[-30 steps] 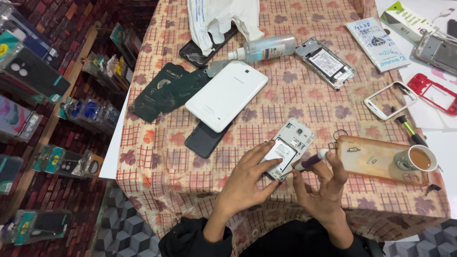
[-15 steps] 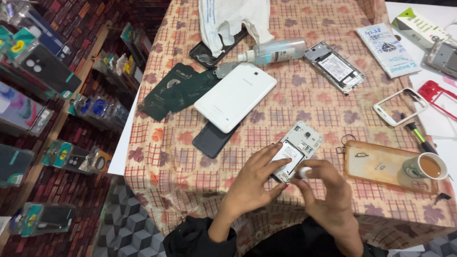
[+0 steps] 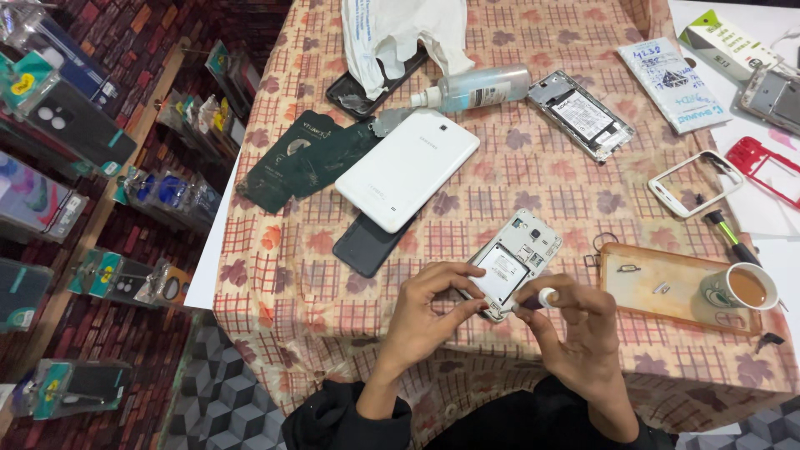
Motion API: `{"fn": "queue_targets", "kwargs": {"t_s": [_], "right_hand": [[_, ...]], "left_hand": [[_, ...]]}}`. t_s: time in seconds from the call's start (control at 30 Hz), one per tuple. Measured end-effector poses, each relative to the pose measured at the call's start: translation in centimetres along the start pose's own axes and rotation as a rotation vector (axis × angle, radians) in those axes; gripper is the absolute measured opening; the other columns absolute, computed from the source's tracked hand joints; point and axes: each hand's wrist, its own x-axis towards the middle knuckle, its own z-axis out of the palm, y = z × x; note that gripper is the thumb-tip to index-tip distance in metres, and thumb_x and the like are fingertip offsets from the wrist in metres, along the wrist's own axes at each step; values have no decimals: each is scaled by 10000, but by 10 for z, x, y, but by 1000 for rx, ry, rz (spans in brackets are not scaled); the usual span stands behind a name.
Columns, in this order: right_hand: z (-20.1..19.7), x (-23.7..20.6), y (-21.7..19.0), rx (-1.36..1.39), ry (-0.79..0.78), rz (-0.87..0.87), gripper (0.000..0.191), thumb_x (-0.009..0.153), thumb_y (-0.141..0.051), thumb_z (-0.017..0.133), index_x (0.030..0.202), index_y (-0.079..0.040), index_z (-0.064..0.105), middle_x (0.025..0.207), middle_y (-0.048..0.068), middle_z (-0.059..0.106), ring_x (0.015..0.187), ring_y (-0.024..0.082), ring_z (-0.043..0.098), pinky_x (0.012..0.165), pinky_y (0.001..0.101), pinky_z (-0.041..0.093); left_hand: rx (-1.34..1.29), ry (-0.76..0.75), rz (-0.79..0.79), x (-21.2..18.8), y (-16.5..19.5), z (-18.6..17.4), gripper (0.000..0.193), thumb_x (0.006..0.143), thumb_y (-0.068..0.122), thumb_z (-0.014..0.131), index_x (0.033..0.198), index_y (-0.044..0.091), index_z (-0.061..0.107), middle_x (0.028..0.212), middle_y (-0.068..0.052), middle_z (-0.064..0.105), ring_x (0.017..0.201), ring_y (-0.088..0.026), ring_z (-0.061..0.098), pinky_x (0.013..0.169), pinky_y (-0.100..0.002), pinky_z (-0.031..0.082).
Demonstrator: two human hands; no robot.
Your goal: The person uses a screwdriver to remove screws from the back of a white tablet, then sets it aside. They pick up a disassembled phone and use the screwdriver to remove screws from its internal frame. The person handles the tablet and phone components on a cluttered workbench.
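1. Opened white phone (image 3: 515, 260), back cover off, lying near the front edge of a checked tablecloth (image 3: 533, 167).
2. Left hand (image 3: 425, 312) gripping the phone's lower left corner with thumb and fingers.
3. Right hand (image 3: 575, 333) pinching a small white-tipped tool (image 3: 540, 298), touching the phone's lower edge.
4. Just right: clear orange case (image 3: 667, 287) bearing a teacup (image 3: 744, 287).
5. Behind: white tablet (image 3: 408, 167), clear bottle (image 3: 475, 87).

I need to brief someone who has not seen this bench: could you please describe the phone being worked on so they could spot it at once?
Start at the checked tablecloth and go to its near edge, where the left hand and right hand meet. Between them lies the opened white phone, back cover off. Unlike the white tablet further back, its insides show.
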Motion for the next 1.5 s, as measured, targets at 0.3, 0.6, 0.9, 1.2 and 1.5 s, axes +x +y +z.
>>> {"fn": "queue_targets", "kwargs": {"t_s": [0.3,0.6,0.9,1.2,1.5], "right_hand": [[-4,-6,18,-55,-8,-38,652,831,125,823,1221,-168,391,1052,150,634,956,209,682,753,306,654],[-10,-4,13,-34,-70,-147,573,819,123,648,1204,-146,320,1157,227,560,1140,322,622,1110,507,552],[-15,-2,8,-6,-57,19,510,858,157,628,1204,-110,364,1149,243,650,1138,291,699,873,401,657],[-2,0,17,56,37,-8,552,883,181,644,1232,-115,335,1103,202,614,1101,256,703,877,370,666],[16,8,3,-131,174,-101,667,808,172,729,1270,-91,326,1185,180,572,1087,222,678,874,330,645]], "left_hand": [[-46,-21,-23,-1,8,-2,120,903,88,740,1013,41,748,1179,-71,743,1075,-180,722,843,-317,616],[33,-30,69,0,5,-5,53,798,37,620,844,18,638,1147,-81,749,1021,-205,673,918,-375,546],[159,-25,-33,3,13,-3,175,741,50,623,915,37,636,990,-68,707,922,-208,647,797,-377,536],[143,3,66,0,11,-4,118,766,67,642,874,41,601,1101,-70,737,1048,-233,666,906,-410,537],[185,-2,11,-1,9,-3,161,762,80,652,911,34,615,1028,-57,727,992,-219,662,772,-385,551]]}}
